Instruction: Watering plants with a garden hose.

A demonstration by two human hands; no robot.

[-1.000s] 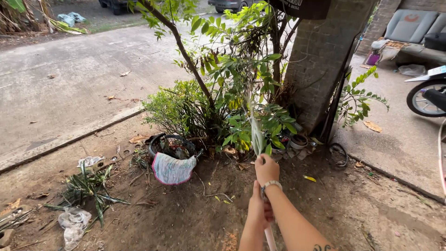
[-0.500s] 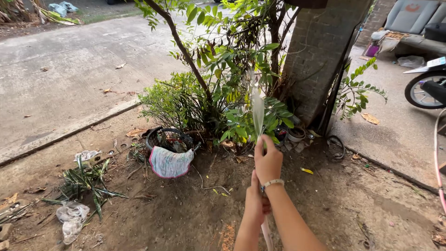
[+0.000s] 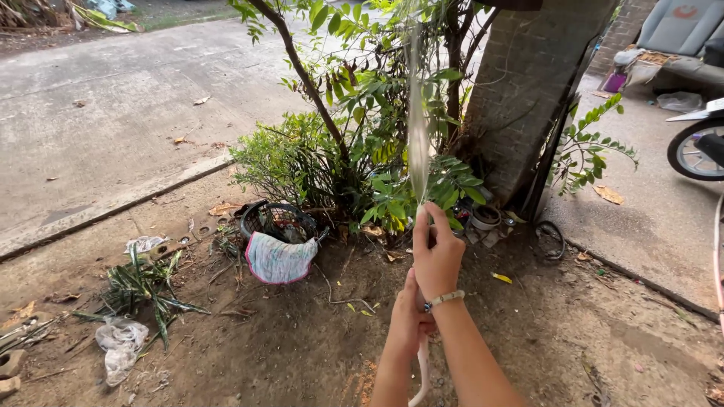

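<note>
Two hands clamped on one pale hose spraying water up into the shrubs.

Right hand (image 3: 436,256), beaded bracelet (image 3: 443,299) at the wrist, closed round the hose (image 3: 421,362) near its end, thumb over the mouth; left hand (image 3: 408,320) just below, fist wrapped on the same smooth whitish tube, touching the right wrist. One thin, glassy fan of water (image 3: 417,128) rising straight from the upper fist into glossy leaves. One black wire basket (image 3: 277,220) draped with one pink-edged cloth (image 3: 279,258) on bare brown soil, left of the hands. One rough brick pillar (image 3: 528,90) behind. Two crumpled plastic scraps (image 3: 119,348) far left; one motorbike wheel (image 3: 694,154) at right edge.
</note>
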